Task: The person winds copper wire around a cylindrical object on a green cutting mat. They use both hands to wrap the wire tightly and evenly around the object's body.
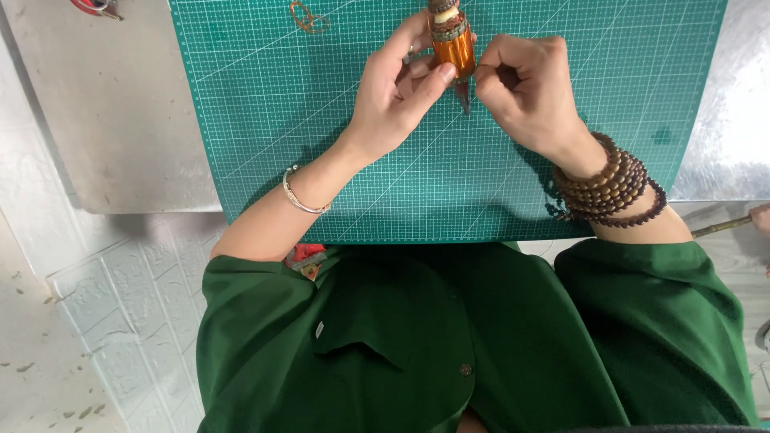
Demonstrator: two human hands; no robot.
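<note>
An amber-orange cylindrical bead (454, 50) with metal caps hangs on a strand with smaller beads above it, over a green cutting mat (321, 120). My left hand (397, 92) pinches the amber bead between thumb and fingers. My right hand (525, 88) is closed just to the right of the bead, fingertips at its lower end, where a dark cord tail (464, 96) hangs down. A thin silver bangle (298, 196) sits on my left wrist. Several loops of brown wooden beads (609, 186) wrap my right wrist.
A small brown cord loop (308, 18) lies on the mat at the top. The mat rests on a metal tabletop (104, 112). A red-handled tool (95, 7) lies at the top left. Red pliers (305, 255) sit at my lap. White tiled floor lies below left.
</note>
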